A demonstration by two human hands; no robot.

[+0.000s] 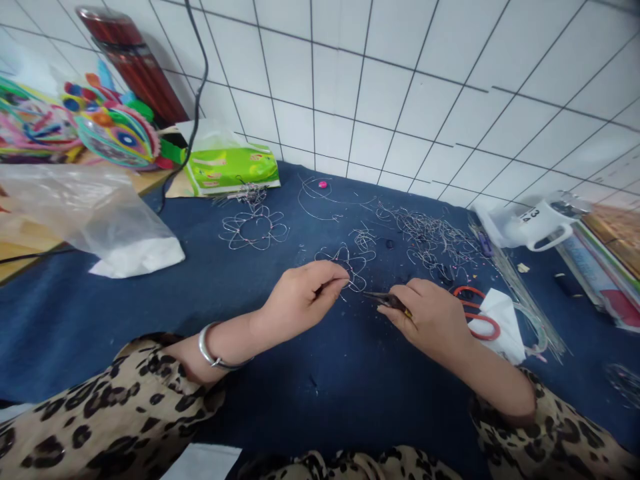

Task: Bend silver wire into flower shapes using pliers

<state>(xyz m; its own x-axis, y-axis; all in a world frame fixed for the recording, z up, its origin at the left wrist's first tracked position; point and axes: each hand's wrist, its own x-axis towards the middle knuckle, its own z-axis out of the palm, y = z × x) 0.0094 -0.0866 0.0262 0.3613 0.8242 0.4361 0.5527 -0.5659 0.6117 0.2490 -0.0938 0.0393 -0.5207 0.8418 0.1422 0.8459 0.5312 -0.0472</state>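
My left hand [306, 293] is closed in a pinch on a flower-shaped wire frame [361, 267] of thin silver loops; its fingers cover part of the frame. Just to the right, my right hand [434, 321] is wrapped round a pair of pliers [383, 299] with dark, narrow jaws. The jaws point left toward the frame and look apart from it. A second wire flower [256, 228], with loops around a ring, lies flat on the dark blue cloth [280, 393] farther back to the left.
A heap of wire scraps [435, 237] lies at the back right, near red-handled scissors [483, 313] and long straight wires [537, 300]. A white mug [537, 223] stands beyond. At left are a green tissue pack [230, 170], a plastic bag [100, 213] and a red flask [140, 67].
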